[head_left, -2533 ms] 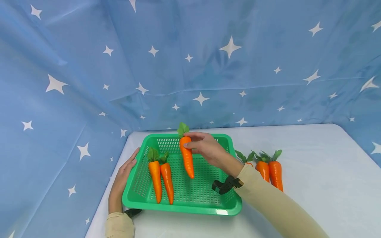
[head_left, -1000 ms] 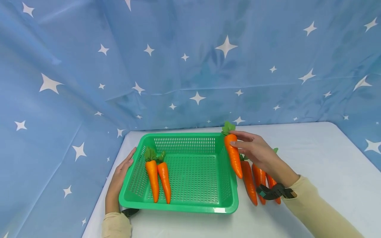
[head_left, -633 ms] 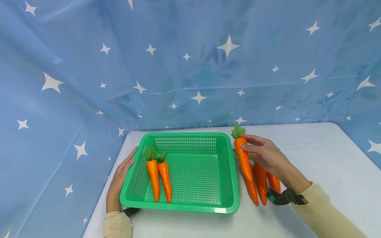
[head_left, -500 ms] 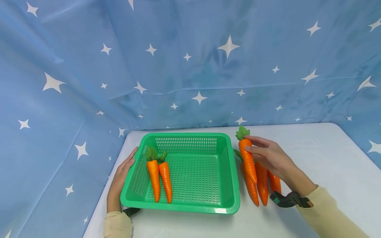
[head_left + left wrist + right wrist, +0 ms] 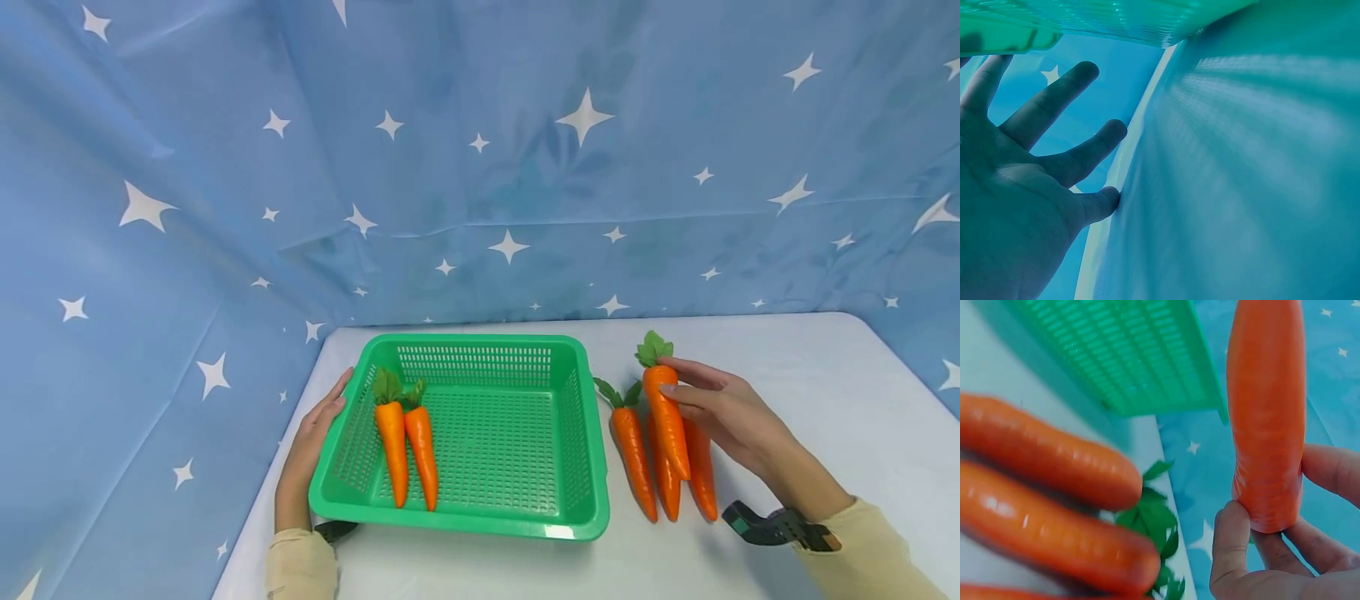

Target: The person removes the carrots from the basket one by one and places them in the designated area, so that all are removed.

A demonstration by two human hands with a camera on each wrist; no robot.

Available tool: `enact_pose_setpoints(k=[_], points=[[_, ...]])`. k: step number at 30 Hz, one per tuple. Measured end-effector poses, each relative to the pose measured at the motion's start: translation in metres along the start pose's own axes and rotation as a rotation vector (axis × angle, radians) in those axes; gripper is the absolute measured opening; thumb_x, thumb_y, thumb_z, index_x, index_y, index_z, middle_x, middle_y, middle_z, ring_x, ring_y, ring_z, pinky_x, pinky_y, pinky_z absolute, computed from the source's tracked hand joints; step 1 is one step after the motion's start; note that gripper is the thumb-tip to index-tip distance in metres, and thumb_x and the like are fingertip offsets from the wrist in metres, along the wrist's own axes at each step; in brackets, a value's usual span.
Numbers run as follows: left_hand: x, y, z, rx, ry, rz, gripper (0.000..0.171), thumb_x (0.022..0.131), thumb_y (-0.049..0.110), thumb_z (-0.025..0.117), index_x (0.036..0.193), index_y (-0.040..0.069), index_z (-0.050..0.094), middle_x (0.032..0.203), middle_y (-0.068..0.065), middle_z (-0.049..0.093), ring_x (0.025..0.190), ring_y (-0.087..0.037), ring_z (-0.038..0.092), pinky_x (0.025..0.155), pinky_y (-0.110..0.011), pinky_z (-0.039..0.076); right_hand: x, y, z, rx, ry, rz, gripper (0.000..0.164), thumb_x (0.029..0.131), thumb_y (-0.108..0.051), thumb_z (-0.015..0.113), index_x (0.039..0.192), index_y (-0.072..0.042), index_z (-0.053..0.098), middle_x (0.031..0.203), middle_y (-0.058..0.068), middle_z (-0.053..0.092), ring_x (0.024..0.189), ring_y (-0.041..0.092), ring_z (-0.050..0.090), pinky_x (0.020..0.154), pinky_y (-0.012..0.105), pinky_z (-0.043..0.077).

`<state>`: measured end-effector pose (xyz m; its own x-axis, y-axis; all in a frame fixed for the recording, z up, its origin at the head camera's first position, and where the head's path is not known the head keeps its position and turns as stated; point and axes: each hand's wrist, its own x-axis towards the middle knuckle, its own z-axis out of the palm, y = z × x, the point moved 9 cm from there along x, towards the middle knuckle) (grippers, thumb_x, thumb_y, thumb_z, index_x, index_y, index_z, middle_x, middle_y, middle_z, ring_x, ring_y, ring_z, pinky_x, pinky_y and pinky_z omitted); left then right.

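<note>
My right hand (image 5: 731, 417) pinches an orange carrot (image 5: 662, 417) near its leafy top, thumb on one side and fingers on the other. In the right wrist view, the held carrot (image 5: 1266, 412) hangs apart from the others. Below it in the head view, three carrots lie side by side on the table: the left one (image 5: 636, 467), a middle one (image 5: 665, 487) partly covered by the held carrot, and the right one (image 5: 701, 475). My left hand (image 5: 309, 442), fingers straight, rests along the left side of a green plastic basket (image 5: 465, 523). Inside that basket lie two carrots (image 5: 392, 454).
A white-covered table (image 5: 810, 392) extends to the right of the carrots. Behind it and along the left hangs a blue curtain (image 5: 480, 192) with white stars. The basket's right wall stands close beside the loose carrots.
From over the basket, my right hand has carried the carrot rightward, past the rim, to above the loose carrots on the table. My left hand stays at the basket's side.
</note>
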<state>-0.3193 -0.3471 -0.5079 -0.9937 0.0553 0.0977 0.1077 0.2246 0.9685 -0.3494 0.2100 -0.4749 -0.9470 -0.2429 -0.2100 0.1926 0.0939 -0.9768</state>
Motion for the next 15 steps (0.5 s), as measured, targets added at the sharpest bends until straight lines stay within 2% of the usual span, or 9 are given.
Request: enact_pose_setpoints(k=[5, 10, 15], points=[[-0.001, 0.0, 0.0, 0.008, 0.001, -0.005, 0.053, 0.12, 0.035, 0.036, 0.171, 0.023, 0.033, 0.176, 0.001, 0.024, 0.16, -0.014, 0.019, 0.112, -0.012, 0.03, -0.006, 0.011, -0.019, 0.018, 0.013, -0.002, 0.057, 0.109, -0.02, 0.065, 0.162, -0.009, 0.048, 0.129, -0.02, 0.064, 0.115, 0.003, 0.064, 0.092, 0.022, 0.055], [0.0, 0.0, -0.001, 0.004, 0.001, -0.009, 0.053, 0.119, 0.036, 0.036, 0.171, 0.023, 0.033, 0.177, 0.002, 0.023, 0.161, -0.017, 0.017, 0.112, -0.012, 0.03, -0.013, 0.017, -0.038, 0.079, 0.023, -0.021, 0.039, 0.109, -0.016, 0.064, 0.147, -0.023, 0.064, 0.13, -0.02, 0.065, 0.115, 0.002, 0.064, 0.091, 0.021, 0.056], [0.0, -0.001, 0.0, -0.013, -0.005, -0.012, 0.054, 0.119, 0.036, 0.036, 0.171, 0.023, 0.032, 0.177, 0.002, 0.022, 0.161, -0.017, 0.016, 0.112, -0.012, 0.03, -0.019, 0.022, -0.06, 0.099, 0.042, -0.042, 0.034, 0.111, -0.014, 0.06, 0.139, -0.032, 0.068, 0.128, -0.021, 0.066, 0.112, 0.002, 0.065, 0.088, 0.021, 0.056]])
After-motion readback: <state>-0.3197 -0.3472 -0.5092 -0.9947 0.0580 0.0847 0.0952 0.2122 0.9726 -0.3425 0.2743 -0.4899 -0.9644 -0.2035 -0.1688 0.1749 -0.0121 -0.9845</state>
